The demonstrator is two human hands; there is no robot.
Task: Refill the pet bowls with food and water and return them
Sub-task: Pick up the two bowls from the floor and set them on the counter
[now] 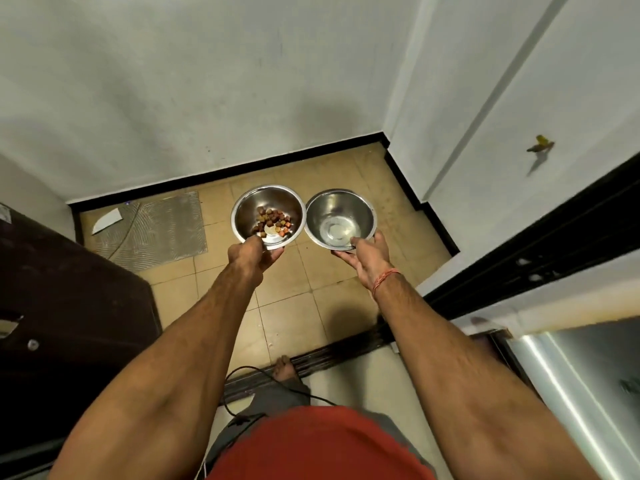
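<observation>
Looking down, head view: a person stands with both arms stretched out over a tan tiled floor (pixel 287 320) in a white-walled corner.
Left hand (pixel 251 252): fingers curled round the near rim of the food bowl (pixel 267 216), thumb on top, holding it up.
Food bowl: steel, with brown and reddish kibble (pixel 273 221) scattered across its bottom.
Right hand (pixel 369 259): palm cupped under the water bowl (pixel 340 218), thumb hooked over its near rim.
Water bowl: steel, just beside the food bowl, rims nearly touching; whether it holds water is unclear.
Floor: grey mat (pixel 156 230) lies left, near the wall.
Right wrist: red thread band (pixel 384 277).
</observation>
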